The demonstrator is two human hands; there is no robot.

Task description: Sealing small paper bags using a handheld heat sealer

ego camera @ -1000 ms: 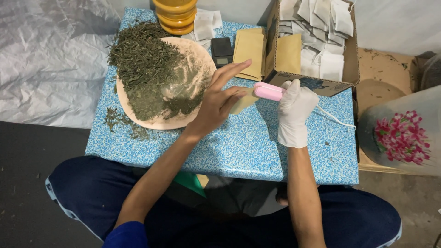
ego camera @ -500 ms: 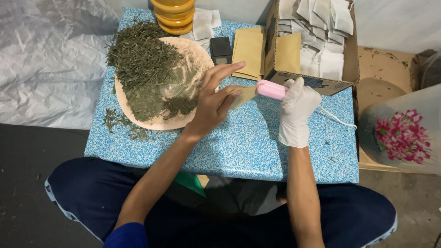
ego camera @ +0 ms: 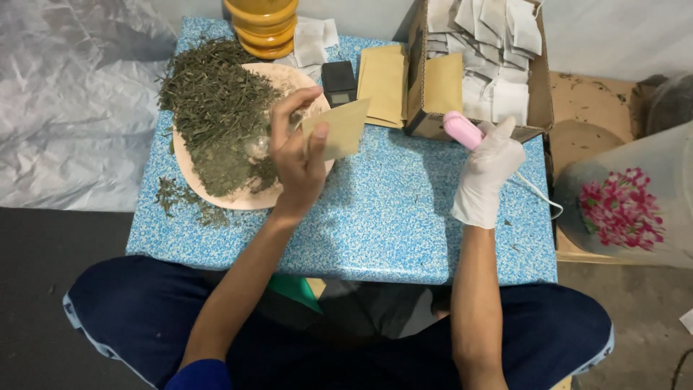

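Over the plate's near rim (ego camera: pixel 238 204), left hand (ego camera: pixel 299 162) pinches a brown pouch (ego camera: pixel 339 128); gloved right hand (ego camera: pixel 487 170) grips a pink tool (ego camera: pixel 462 130).

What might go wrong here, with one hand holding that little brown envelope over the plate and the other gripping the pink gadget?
1. The left hand pinches the envelope by one edge above the plate; it may slip or tip.
2. Dried leaves are heaped past the plate's rim, and some already lie on the table; more could scatter.
3. The pink tool in the gloved right hand trails a white cord over the table edge, which might snag.
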